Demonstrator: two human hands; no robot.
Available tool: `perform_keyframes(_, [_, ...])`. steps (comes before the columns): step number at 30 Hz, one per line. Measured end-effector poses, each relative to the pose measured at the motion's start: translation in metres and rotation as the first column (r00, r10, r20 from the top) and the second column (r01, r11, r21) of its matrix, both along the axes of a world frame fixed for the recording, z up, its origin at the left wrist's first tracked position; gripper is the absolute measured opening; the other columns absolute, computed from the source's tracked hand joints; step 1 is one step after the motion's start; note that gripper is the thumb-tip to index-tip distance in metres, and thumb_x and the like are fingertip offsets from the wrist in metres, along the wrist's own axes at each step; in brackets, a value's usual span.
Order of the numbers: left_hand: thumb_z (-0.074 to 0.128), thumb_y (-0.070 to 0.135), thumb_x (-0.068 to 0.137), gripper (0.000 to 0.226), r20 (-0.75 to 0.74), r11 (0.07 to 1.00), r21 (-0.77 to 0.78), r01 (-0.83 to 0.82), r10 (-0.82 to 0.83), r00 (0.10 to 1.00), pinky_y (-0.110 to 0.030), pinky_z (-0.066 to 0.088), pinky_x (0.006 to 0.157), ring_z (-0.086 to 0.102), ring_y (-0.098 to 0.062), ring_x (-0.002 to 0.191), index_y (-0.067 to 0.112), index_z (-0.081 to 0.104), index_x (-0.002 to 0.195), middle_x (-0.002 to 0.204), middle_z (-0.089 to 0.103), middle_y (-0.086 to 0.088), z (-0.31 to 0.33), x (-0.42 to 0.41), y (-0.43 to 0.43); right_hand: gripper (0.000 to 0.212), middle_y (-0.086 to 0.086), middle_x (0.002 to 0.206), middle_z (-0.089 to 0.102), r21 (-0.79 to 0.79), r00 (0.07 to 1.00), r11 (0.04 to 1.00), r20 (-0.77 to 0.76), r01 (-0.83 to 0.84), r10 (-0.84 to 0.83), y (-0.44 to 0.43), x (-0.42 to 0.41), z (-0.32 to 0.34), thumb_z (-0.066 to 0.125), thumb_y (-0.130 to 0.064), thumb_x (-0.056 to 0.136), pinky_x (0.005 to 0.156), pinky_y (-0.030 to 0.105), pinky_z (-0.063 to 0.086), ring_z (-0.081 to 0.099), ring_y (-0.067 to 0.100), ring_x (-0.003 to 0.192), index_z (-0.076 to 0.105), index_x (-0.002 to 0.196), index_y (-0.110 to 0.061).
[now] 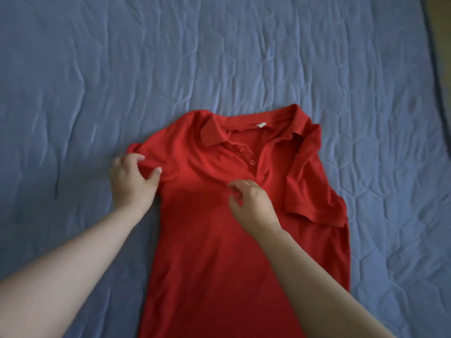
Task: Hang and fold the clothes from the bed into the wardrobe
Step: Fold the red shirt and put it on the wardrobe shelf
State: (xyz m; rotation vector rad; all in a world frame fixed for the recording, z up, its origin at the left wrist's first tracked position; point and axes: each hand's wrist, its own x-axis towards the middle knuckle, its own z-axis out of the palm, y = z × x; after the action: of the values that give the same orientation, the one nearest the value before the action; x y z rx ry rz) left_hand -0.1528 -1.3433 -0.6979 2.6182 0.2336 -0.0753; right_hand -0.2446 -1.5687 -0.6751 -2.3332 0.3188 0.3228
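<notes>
Left hand (133,178) gripping, right hand (249,201) curled

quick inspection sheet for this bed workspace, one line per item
surface: blue quilted bed cover, wrinkled
job's things: red polo shirt front up, collar away from the person, right-side sleeve folded onto its body
clutter: nothing seen
grippers: left hand grips the left-side sleeve; right hand over the chest, fingers curled, hold unclear
cables: nothing seen
surroundings: bed edge at upper right, brownish strip beyond
</notes>
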Motion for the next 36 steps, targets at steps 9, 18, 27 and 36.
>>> perform_keyframes(9, [0.063,0.020,0.090,0.028,-0.502,0.504,-0.729,-0.463,0.066,0.862,-0.034,0.057,0.078,0.068,-0.012,0.095,0.016,0.059,0.117,0.119,0.065,-0.005,-0.013,0.042,0.036,0.035,0.001,0.100,0.064,0.040,0.999,0.999,-0.037,0.034,-0.033,0.061,0.032,-0.012,0.057,-0.008,0.081,0.081,0.017,0.041,0.057,0.012,0.086,0.065,0.115,-0.014])
perform_keyframes(18, [0.060,0.017,0.086,0.025,-0.677,0.335,-0.729,-0.597,-0.225,0.700,-0.027,0.055,0.075,0.071,-0.013,0.083,0.012,0.066,0.110,0.097,0.074,-0.004,0.013,0.055,0.038,0.035,0.004,0.097,0.065,0.043,0.983,0.984,-0.083,0.170,-0.166,0.071,0.035,-0.020,0.059,-0.004,0.080,0.077,0.016,0.043,0.060,0.014,0.081,0.065,0.113,-0.011])
perform_keyframes(27, [0.070,0.025,0.082,0.026,-0.489,0.639,-0.690,-0.341,-0.063,0.870,-0.031,0.050,0.081,0.065,-0.016,0.082,0.004,0.070,0.097,0.094,0.072,-0.011,0.019,0.051,0.049,0.036,0.003,0.096,0.063,0.032,0.971,0.978,-0.129,0.206,-0.200,0.071,0.036,-0.017,0.058,-0.006,0.080,0.075,0.017,0.041,0.058,0.015,0.080,0.063,0.115,-0.012])
perform_keyframes(36, [0.053,0.047,0.083,0.035,0.017,0.808,-0.525,0.268,-0.305,0.952,-0.013,0.043,0.079,0.062,-0.008,0.092,0.020,0.065,0.103,0.097,0.066,0.008,0.059,0.029,-0.019,0.035,-0.001,0.095,0.064,0.056,0.951,0.951,-0.089,0.303,-0.297,0.036,0.018,0.002,0.059,-0.007,0.082,0.075,0.021,0.042,0.062,0.017,0.087,0.062,0.116,-0.013])
